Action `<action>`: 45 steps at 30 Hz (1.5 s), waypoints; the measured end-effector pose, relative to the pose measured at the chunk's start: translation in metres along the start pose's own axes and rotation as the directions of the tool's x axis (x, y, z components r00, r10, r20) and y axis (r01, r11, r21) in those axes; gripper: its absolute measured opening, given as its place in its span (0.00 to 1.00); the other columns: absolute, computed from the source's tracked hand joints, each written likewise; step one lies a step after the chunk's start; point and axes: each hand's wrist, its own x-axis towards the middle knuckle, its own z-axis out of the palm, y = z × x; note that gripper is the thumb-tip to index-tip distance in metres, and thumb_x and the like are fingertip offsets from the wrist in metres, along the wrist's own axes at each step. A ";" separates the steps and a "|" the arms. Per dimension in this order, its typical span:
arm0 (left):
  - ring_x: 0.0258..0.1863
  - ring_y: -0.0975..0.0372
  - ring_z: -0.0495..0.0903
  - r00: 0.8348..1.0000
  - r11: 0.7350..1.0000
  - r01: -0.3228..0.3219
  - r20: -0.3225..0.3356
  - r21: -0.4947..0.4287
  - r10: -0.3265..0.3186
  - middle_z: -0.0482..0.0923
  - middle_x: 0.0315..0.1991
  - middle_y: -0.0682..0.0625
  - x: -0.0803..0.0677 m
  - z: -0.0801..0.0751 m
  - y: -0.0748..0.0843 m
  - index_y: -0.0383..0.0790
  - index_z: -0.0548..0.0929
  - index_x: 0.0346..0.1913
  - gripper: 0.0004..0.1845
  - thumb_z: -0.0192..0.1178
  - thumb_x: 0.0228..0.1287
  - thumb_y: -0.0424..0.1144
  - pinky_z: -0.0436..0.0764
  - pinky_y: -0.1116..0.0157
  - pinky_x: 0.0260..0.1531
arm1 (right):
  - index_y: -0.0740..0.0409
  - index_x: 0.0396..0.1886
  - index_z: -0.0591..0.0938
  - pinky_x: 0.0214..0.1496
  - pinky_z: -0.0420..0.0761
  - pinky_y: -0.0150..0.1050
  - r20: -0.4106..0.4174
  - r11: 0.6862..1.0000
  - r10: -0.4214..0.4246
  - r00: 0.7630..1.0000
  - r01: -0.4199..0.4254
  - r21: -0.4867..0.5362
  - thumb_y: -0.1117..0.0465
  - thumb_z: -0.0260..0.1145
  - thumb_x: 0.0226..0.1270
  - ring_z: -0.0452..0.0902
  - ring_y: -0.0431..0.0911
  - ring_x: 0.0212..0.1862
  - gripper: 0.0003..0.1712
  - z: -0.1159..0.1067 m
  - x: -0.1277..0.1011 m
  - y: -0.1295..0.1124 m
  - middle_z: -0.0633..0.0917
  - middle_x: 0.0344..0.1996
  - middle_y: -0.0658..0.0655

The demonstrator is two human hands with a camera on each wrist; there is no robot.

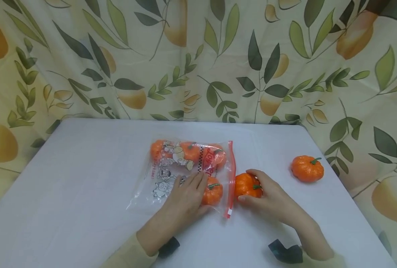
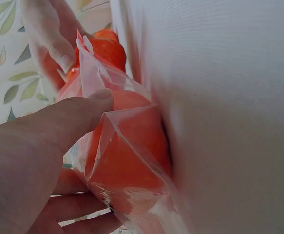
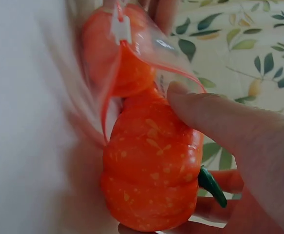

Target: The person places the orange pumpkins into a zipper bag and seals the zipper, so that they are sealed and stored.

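Note:
A clear printed zip bag with a red zipper lies on the white table and holds several small orange pumpkins. My left hand lies on the bag near its open mouth. In the left wrist view its thumb presses a fold of the bag against the fingers below, with a pumpkin inside. My right hand grips another orange pumpkin with a green stem, right at the bag's mouth. In the right wrist view that pumpkin sits just outside the red zipper edge.
One more orange pumpkin sits alone on the table to the right, near the right edge. A leaf-and-fruit patterned curtain hangs behind and beside the table. A dark strap shows at each wrist.

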 end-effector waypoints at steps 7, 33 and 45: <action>0.74 0.51 0.64 0.999 0.999 -0.018 -0.041 0.046 0.019 0.65 0.74 0.46 0.001 0.002 -0.001 0.41 0.65 0.74 0.47 0.62 0.60 0.66 0.68 0.41 0.67 | 0.56 0.72 0.64 0.62 0.77 0.59 0.048 0.995 -0.078 0.996 0.075 0.069 0.42 0.70 0.62 0.70 0.59 0.67 0.45 0.002 0.002 0.002 0.70 0.69 0.61; 0.70 0.52 0.69 0.984 0.997 -0.002 -0.175 0.078 0.016 0.71 0.71 0.47 0.003 0.008 0.008 0.42 0.68 0.72 0.50 0.64 0.52 0.71 0.73 0.45 0.65 | 0.52 0.70 0.71 0.64 0.79 0.44 0.148 0.900 -0.213 0.966 0.135 0.415 0.54 0.64 0.71 0.68 0.61 0.71 0.29 0.020 0.017 0.024 0.73 0.69 0.59; 0.71 0.52 0.68 0.988 0.991 0.013 -0.156 0.133 0.008 0.71 0.71 0.48 0.003 0.010 0.008 0.43 0.68 0.72 0.50 0.61 0.53 0.73 0.70 0.45 0.68 | 0.59 0.60 0.70 0.60 0.81 0.35 0.101 0.855 -0.199 0.975 0.123 0.504 0.59 0.63 0.71 0.75 0.57 0.64 0.22 0.039 0.022 0.023 0.77 0.60 0.62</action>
